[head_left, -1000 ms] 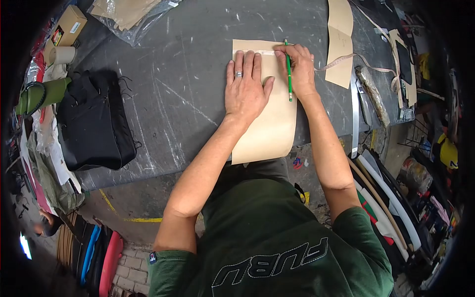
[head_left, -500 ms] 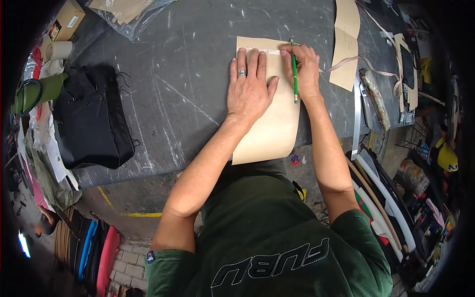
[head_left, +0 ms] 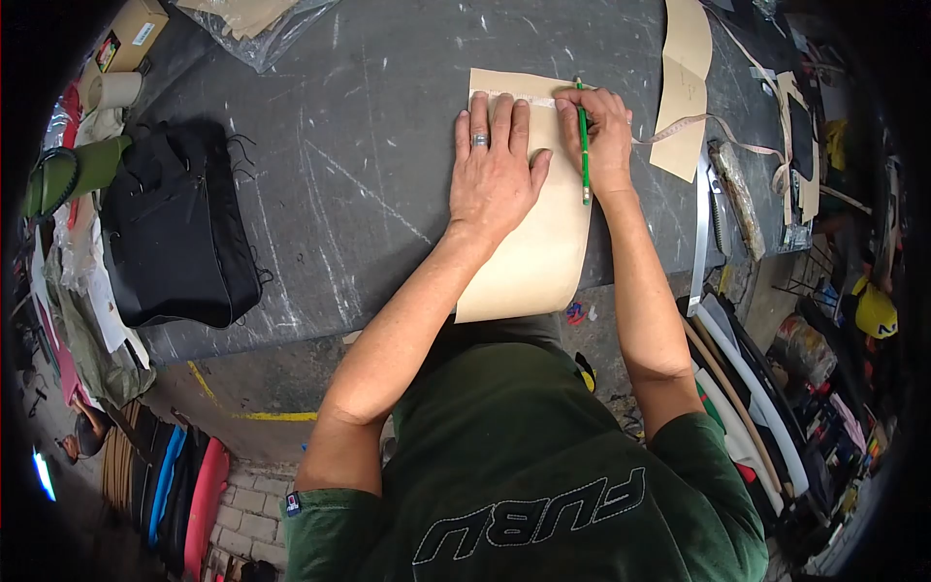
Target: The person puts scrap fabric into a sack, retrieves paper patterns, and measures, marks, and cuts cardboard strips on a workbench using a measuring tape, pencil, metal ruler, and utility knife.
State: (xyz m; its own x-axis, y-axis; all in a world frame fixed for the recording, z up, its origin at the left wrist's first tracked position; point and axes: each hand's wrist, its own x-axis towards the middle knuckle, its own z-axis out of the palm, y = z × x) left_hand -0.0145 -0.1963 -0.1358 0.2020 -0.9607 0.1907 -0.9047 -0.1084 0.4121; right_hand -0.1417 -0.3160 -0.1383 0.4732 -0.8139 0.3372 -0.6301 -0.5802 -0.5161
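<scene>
A tan sheet of card or thick paper point(head_left: 529, 257) lies on the dark table, its near end bending down over the edge towards my body. My left hand point(head_left: 493, 184) rests flat on it, fingers stretched out, with the fingertips on a tape measure point(head_left: 539, 100) laid across the sheet near its far end. Closed around a green pencil point(head_left: 585, 155), my right hand point(head_left: 608, 141) sits at the sheet's right edge, thumb and fingertips against the tape. From there the tape trails off to the right over another tan sheet point(head_left: 684, 87).
On the left of the scratched table point(head_left: 320, 194) sits a black bag point(head_left: 179, 233), with a roll of tape point(head_left: 114, 90) and a cardboard box point(head_left: 131, 39) behind it. A metal ruler point(head_left: 699, 233) and a plastic-wrapped bundle point(head_left: 737, 199) lie at the right.
Both hands hold nearly the same place on the sheet and tape. The whole view has shifted slightly; the pencil stays in my right hand.
</scene>
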